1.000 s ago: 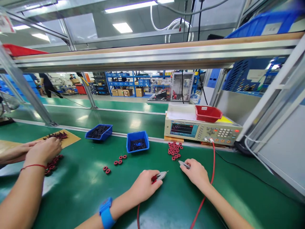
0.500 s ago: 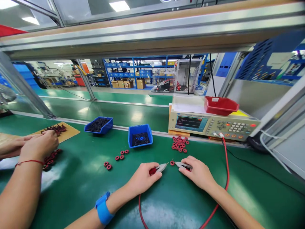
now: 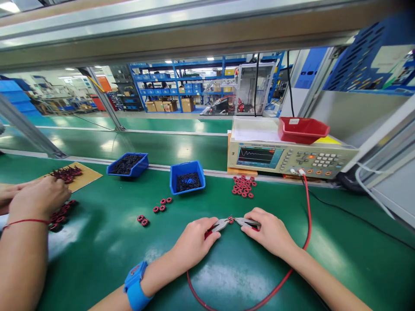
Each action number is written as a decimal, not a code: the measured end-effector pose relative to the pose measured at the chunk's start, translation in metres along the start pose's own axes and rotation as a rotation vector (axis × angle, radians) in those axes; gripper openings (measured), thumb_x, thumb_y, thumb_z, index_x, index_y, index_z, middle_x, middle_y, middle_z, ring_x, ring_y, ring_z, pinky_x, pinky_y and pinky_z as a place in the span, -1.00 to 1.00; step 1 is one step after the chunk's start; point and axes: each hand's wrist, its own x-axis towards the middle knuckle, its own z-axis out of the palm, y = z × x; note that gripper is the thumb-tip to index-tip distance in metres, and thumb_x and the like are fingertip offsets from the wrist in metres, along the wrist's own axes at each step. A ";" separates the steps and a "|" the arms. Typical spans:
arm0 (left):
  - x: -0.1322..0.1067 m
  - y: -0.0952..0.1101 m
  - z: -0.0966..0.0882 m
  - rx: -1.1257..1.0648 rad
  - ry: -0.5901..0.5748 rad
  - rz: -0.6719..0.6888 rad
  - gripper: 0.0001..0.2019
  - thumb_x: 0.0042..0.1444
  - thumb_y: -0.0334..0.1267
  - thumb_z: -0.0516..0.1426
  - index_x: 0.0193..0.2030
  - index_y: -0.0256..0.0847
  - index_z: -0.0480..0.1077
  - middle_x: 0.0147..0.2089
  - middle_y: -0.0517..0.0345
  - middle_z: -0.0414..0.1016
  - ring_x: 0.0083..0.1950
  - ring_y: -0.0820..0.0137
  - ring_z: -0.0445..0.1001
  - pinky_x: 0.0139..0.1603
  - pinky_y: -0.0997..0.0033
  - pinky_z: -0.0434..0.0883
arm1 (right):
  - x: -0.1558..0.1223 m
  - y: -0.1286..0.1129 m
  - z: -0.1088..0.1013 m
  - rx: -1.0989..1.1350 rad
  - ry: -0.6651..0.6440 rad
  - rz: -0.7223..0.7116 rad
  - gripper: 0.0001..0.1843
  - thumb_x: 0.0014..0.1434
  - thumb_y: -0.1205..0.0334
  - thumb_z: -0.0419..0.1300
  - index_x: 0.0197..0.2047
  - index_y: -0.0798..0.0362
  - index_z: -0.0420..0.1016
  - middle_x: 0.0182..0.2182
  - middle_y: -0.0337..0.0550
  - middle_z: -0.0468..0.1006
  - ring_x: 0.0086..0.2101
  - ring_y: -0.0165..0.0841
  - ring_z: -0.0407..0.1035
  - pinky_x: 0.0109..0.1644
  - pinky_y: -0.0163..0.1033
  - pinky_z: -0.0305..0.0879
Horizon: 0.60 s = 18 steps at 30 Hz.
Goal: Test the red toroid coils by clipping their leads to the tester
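My left hand (image 3: 196, 242) is closed round a red-handled test clip (image 3: 221, 224), its metal jaws pointing right. Opposite it, my right hand (image 3: 270, 231) grips a second test clip (image 3: 244, 222), pointing left. Between the two clip tips sits a small red-and-black wound ring (image 3: 231, 220); both tips are at its sides, and whether they bite on its wire ends is too small to tell. A red cable (image 3: 269, 297) loops below my hands and runs up to the tester (image 3: 292, 157), whose screen (image 3: 257, 157) shows a wavy trace.
Several similar rings (image 3: 244, 186) lie in front of the tester; smaller groups of rings (image 3: 162, 205) lie left. Blue bins (image 3: 203, 190) hold dark parts. A red tray (image 3: 303, 130) rests on the tester. At far left, a co-worker's hands (image 3: 39, 196) are over dark parts on cardboard (image 3: 87, 177).
The left clip has moved up against the ring, closing the gap seen before. The view has tilted down a little. The co-worker's hands have shifted left in the picture.
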 end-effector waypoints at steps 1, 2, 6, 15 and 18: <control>-0.001 0.000 0.000 0.011 0.000 0.000 -0.76 0.15 -0.26 0.04 -0.03 -0.12 0.36 -0.16 0.15 0.48 -0.17 0.33 0.42 -0.14 0.38 0.28 | -0.001 0.000 0.000 0.002 0.000 0.000 -0.83 0.09 0.08 0.09 -0.31 -0.09 0.45 -0.34 -0.29 0.42 -0.38 -0.39 0.34 -0.38 -0.31 0.11; -0.001 0.000 0.000 0.022 0.001 -0.002 -0.75 0.16 -0.26 0.04 -0.02 -0.12 0.35 -0.16 0.14 0.48 -0.17 0.32 0.42 -0.14 0.38 0.28 | -0.001 0.000 0.000 0.005 -0.001 0.000 -0.83 0.09 0.08 0.09 -0.32 -0.09 0.45 -0.35 -0.29 0.42 -0.38 -0.39 0.34 -0.38 -0.31 0.10; -0.001 0.001 -0.001 0.054 -0.004 -0.008 -0.76 0.16 -0.25 0.03 -0.03 -0.12 0.36 -0.19 0.14 0.48 -0.20 0.32 0.42 -0.17 0.37 0.29 | -0.003 -0.001 0.000 0.013 -0.007 -0.002 -0.84 0.09 0.08 0.09 -0.32 -0.09 0.44 -0.35 -0.30 0.42 -0.39 -0.40 0.33 -0.38 -0.31 0.10; -0.001 0.002 -0.003 0.071 0.011 -0.063 -0.76 0.15 -0.23 0.04 -0.06 -0.14 0.38 -0.20 0.12 0.49 -0.21 0.30 0.44 -0.18 0.37 0.30 | -0.004 -0.002 -0.001 0.016 -0.002 -0.007 -0.85 0.08 0.09 0.09 -0.33 -0.09 0.44 -0.35 -0.31 0.42 -0.38 -0.40 0.34 -0.36 -0.31 0.11; -0.001 0.002 -0.004 0.093 0.018 -0.101 -0.76 0.15 -0.23 0.03 -0.08 -0.15 0.39 -0.20 0.09 0.50 -0.20 0.27 0.44 -0.17 0.34 0.30 | -0.004 -0.003 -0.001 0.016 -0.004 -0.008 -0.84 0.08 0.08 0.09 -0.33 -0.09 0.44 -0.35 -0.29 0.43 -0.37 -0.39 0.34 -0.37 -0.31 0.12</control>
